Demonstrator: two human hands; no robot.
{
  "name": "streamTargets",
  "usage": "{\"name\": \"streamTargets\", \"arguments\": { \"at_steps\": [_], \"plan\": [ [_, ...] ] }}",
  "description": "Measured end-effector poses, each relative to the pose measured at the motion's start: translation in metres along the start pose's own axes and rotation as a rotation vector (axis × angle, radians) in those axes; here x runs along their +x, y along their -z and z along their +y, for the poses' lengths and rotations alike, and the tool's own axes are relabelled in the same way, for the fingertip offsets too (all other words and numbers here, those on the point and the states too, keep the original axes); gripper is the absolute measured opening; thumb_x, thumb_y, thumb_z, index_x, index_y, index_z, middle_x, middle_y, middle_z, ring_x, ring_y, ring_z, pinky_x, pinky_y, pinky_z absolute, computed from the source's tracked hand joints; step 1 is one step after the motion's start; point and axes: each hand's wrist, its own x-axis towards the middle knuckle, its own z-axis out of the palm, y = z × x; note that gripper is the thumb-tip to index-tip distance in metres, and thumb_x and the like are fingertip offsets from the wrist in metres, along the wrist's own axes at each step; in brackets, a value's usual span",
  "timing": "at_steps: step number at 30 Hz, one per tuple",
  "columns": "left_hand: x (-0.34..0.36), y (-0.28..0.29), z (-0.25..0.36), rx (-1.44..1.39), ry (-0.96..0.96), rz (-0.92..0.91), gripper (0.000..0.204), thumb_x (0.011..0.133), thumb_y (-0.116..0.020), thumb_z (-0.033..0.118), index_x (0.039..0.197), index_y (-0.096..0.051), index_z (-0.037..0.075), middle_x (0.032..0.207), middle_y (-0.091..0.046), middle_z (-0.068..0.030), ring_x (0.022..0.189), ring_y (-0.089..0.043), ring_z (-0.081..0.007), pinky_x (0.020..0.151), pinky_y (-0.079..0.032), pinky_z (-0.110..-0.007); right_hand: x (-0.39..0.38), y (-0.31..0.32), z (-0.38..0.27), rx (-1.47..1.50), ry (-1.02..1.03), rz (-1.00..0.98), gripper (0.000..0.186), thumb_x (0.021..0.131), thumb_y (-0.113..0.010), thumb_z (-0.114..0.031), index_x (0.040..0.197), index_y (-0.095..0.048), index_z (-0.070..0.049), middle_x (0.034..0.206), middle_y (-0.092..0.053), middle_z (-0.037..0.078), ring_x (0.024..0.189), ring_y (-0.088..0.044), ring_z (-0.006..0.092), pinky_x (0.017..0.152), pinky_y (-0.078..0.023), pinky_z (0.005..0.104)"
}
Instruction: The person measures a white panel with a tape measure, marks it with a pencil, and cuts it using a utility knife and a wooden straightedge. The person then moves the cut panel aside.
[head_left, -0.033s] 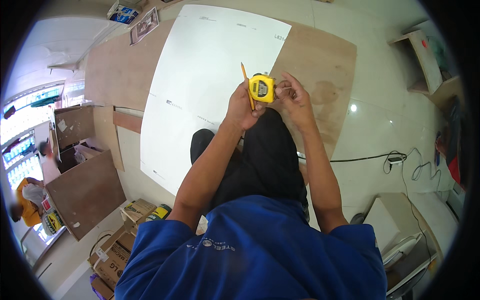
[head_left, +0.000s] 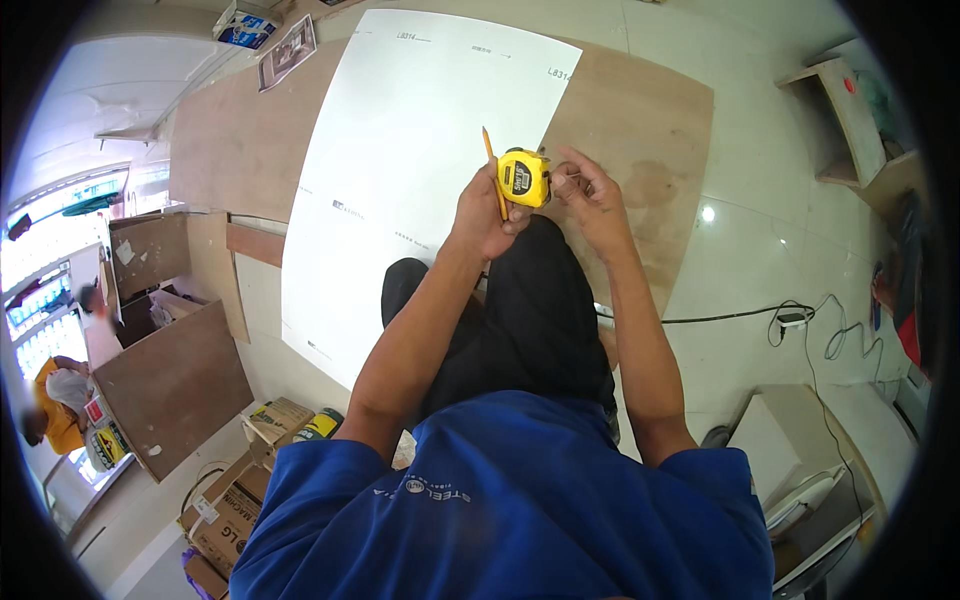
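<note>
My left hand (head_left: 485,215) grips a yellow tape measure (head_left: 522,178) and a yellow pencil (head_left: 488,145) held upright along its left side. My right hand (head_left: 590,200) is at the tape's right edge, thumb and fingers pinching at it with one finger raised. Both hands are above my knees, over a large white sheet (head_left: 380,120) with printed marks. The sheet lies on brown boards (head_left: 640,120); my dark-trousered legs (head_left: 530,300) are folded on it.
Board boxes (head_left: 170,380) stand at left, near a person in yellow (head_left: 55,390). Cardboard boxes (head_left: 225,500) lie lower left. A wooden box (head_left: 830,120), cables with an adapter (head_left: 792,320), another person's hand (head_left: 882,290) and a pale cabinet (head_left: 770,450) are at right.
The tape measure has turned and shifted very slightly in my fingers. My arms and the things around are otherwise as before.
</note>
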Motion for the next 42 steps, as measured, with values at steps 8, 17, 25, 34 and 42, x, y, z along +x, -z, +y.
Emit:
{"name": "streamTargets", "arguments": {
  "at_steps": [8, 17, 25, 34, 42],
  "plan": [
    [-0.001, -0.008, -0.011, 0.478, -0.076, 0.112, 0.044, 0.105, -0.051, 0.049, 0.127, -0.053, 0.01, 0.091, -0.061, -0.0033, 0.067, -0.055, -0.0127, 0.046, -0.037, -0.021, -0.01, 0.007, 0.022, 0.188, -0.317, 0.249, 0.023, 0.101, -0.067, -0.016, 0.116, -0.07, 0.001, 0.099, -0.07, 0.009, 0.082, -0.068, 0.0129, 0.073, -0.059, 0.0262],
    [0.011, -0.021, -0.007, 1.405, -0.06, -0.068, 0.054, 0.097, -0.064, 0.04, 0.138, -0.057, 0.005, 0.108, -0.07, -0.0153, 0.101, -0.068, -0.0288, 0.091, -0.051, -0.039, -0.017, 0.057, 0.043, 0.336, -0.507, 0.003, 0.028, 0.102, -0.067, -0.031, 0.117, -0.07, -0.007, 0.1, -0.07, 0.004, 0.085, -0.07, 0.0134, 0.073, -0.06, 0.0298],
    [0.025, 0.002, 0.011, 1.551, -0.089, -0.005, 0.052, 0.095, -0.065, 0.04, 0.135, -0.06, 0.007, 0.099, -0.071, -0.0171, 0.093, -0.07, -0.0347, 0.083, -0.052, -0.043, 0.025, 0.07, 0.077, 0.418, -0.782, -0.19, 0.023, 0.096, -0.074, -0.03, 0.105, -0.067, -0.01, 0.095, -0.068, 0.001, 0.082, -0.067, 0.0112, 0.078, -0.058, 0.0332],
    [-0.025, 0.123, 0.047, 1.312, 0.091, 0.335, 0.049, 0.103, -0.055, 0.041, 0.126, -0.063, -0.002, 0.098, -0.066, -0.01, 0.094, -0.06, -0.0165, 0.086, -0.049, -0.033, 0.236, 0.109, 0.113, -0.131, -0.551, 0.084, 0.02, 0.095, -0.074, -0.02, 0.103, -0.068, -0.003, 0.083, -0.068, 0.005, 0.068, -0.063, 0.0165, 0.063, -0.052, 0.0309],
    [-0.083, 0.161, -0.013, 1.195, 0.127, 0.479, 0.057, 0.1, -0.061, 0.04, 0.143, -0.055, 0.004, 0.11, -0.071, -0.0174, 0.106, -0.068, -0.0241, 0.093, -0.052, -0.036, 0.393, 0.134, 0.179, -0.982, -0.067, 0.34, 0.033, 0.091, -0.073, -0.042, 0.101, -0.075, -0.01, 0.101, -0.075, 0.013, 0.094, -0.071, 0.0317, 0.082, -0.055, 0.0474]
  ]
}}
